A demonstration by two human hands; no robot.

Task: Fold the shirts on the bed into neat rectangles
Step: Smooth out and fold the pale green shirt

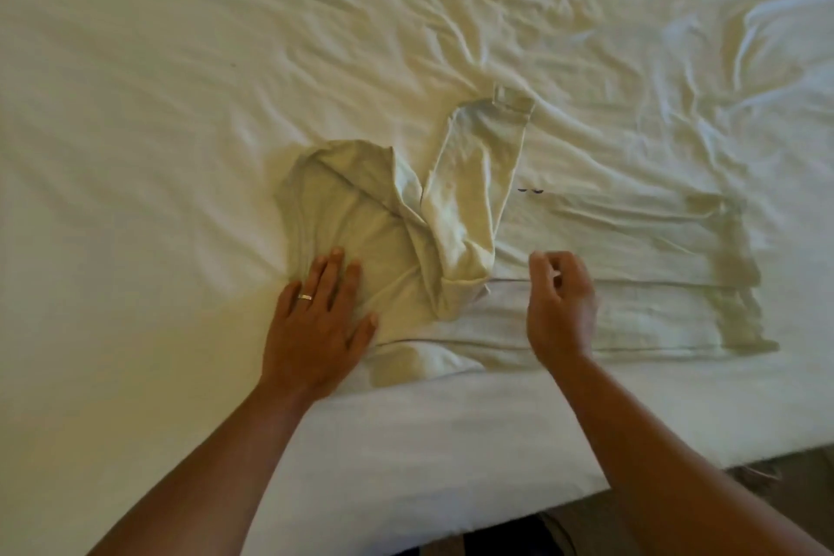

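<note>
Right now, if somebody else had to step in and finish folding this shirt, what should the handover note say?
Left hand: flat, fingers straight, pressing the bunched hood end of the pale shirt.
Right hand: above the shirt's body, fingers loosely curled; I cannot tell whether it pinches fabric.
Shirt: lies across the white bed near its front edge, body already folded lengthwise into a long band, hem to the right.
Sleeve: sticks up away from the body, cuff at the top, not folded in.
Left: lay the sleeve in, flatten the hood, fold into a rectangle.

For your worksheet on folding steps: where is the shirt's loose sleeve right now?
In the head view the sleeve lies mid-frame on the bed, angled away from the person, between the left hand and right hand.
</note>
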